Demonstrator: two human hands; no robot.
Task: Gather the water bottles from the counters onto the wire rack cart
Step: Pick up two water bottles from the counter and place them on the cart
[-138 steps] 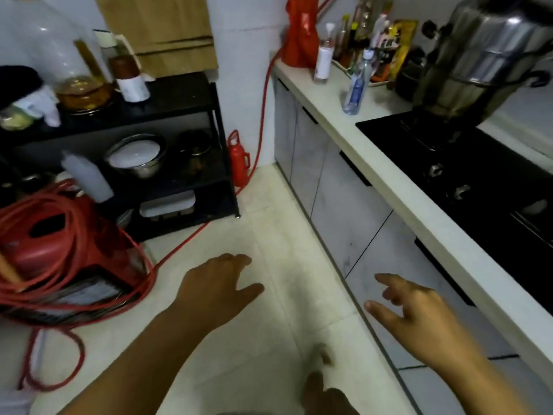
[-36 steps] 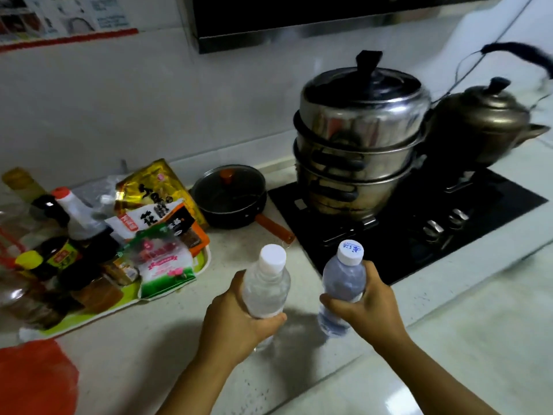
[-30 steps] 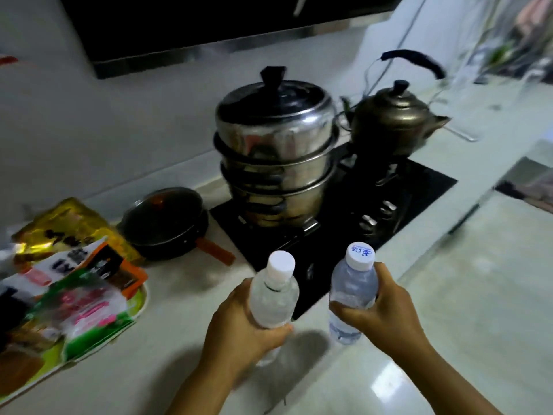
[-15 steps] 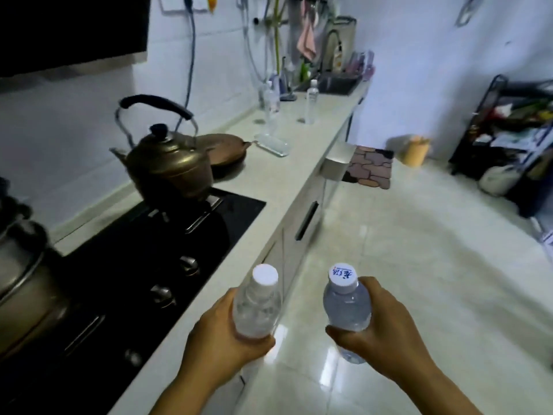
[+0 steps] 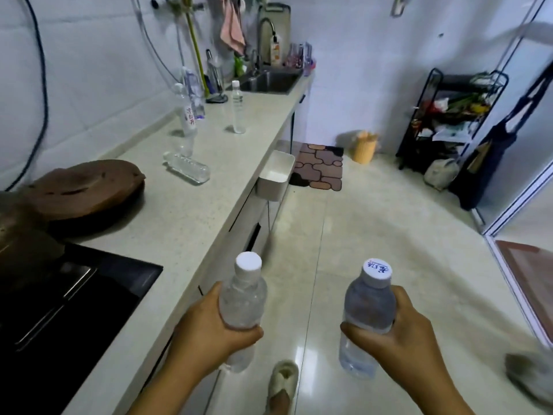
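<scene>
White tiled walls (image 5: 98,70), a glossy pale floor (image 5: 374,235), a patterned mat (image 5: 321,167) and a sink (image 5: 269,82) at the far end.
</scene>
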